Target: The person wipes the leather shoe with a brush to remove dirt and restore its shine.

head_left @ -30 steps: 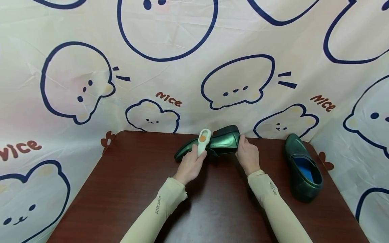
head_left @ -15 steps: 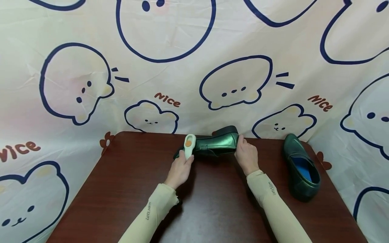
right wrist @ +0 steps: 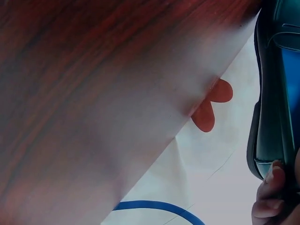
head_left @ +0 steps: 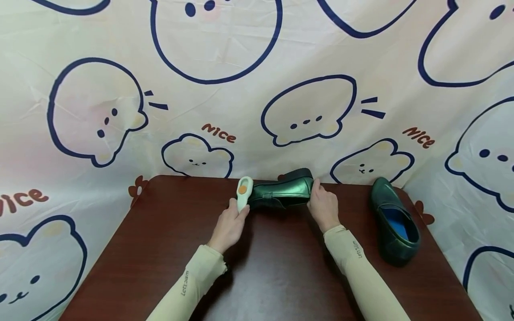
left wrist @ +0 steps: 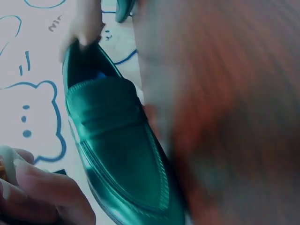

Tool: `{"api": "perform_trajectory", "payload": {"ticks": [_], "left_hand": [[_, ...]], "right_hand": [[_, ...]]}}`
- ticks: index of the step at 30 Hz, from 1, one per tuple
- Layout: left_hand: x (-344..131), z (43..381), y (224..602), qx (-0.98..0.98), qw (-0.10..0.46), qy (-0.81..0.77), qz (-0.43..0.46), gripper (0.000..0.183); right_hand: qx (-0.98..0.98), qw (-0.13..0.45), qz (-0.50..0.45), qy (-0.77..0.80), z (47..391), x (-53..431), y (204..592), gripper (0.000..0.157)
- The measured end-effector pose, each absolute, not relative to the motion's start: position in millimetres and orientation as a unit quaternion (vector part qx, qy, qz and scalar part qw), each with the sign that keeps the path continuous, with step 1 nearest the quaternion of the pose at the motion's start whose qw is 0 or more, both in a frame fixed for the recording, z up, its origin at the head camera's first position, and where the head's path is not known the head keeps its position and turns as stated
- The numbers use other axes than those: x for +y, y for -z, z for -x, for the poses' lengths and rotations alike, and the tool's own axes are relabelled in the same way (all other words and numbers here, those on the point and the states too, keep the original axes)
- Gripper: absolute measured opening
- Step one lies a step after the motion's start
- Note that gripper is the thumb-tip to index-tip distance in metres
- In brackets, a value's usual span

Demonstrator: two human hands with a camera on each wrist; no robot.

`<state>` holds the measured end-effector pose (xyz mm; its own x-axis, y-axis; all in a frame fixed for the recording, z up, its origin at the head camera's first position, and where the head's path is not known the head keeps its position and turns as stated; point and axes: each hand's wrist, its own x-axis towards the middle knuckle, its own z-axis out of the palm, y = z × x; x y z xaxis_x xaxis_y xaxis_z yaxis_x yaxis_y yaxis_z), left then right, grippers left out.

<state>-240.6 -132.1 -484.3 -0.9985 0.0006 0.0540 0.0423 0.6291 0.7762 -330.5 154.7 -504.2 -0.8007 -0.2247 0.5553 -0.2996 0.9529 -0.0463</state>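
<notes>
A shiny green loafer [head_left: 283,191] is held tilted on its side near the table's back edge, toe to the left and heel to the right. My right hand [head_left: 323,206] grips it at the heel; in the right wrist view the fingertips [right wrist: 276,172] curl against the heel's end. My left hand [head_left: 228,225] holds a white oval-headed tool [head_left: 244,189] with an orange button, in front of the toe. The tool's underside is hidden. In the left wrist view the loafer's stitched upper [left wrist: 117,140] shows, with the left fingers [left wrist: 51,190] beside it.
A second green loafer [head_left: 395,223] with a blue insole stands upright at the right side of the brown table [head_left: 160,258]. Behind the table hangs a pale cloth [head_left: 225,107] with bear drawings, close to the held loafer.
My left hand has moved left with the white tool, from the loafer's middle to its toe. The right hand keeps hold of the heel; the loafer stays nearly in place.
</notes>
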Motion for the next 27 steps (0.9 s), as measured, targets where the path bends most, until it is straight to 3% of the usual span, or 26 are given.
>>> {"api": "perform_trajectory", "payload": {"ticks": [5,11,27], "left_hand": [[-116.8,248.9,475.8,-0.898,0.031,0.437,0.045,0.040],[-105.3,256.6,475.6,-0.908,0.000,0.412,0.073,0.037],[-132.3,232.0,504.4,-0.923,0.008,0.385,-0.008,0.037]], "right_hand": [[-0.942,0.294,-0.146,-0.067,331.4,155.8,503.2,0.025],[-0.945,0.287,-0.138,-0.081,331.4,157.3,501.5,0.030],[-0.956,0.258,-0.122,-0.066,328.2,153.8,503.6,0.031]]}}
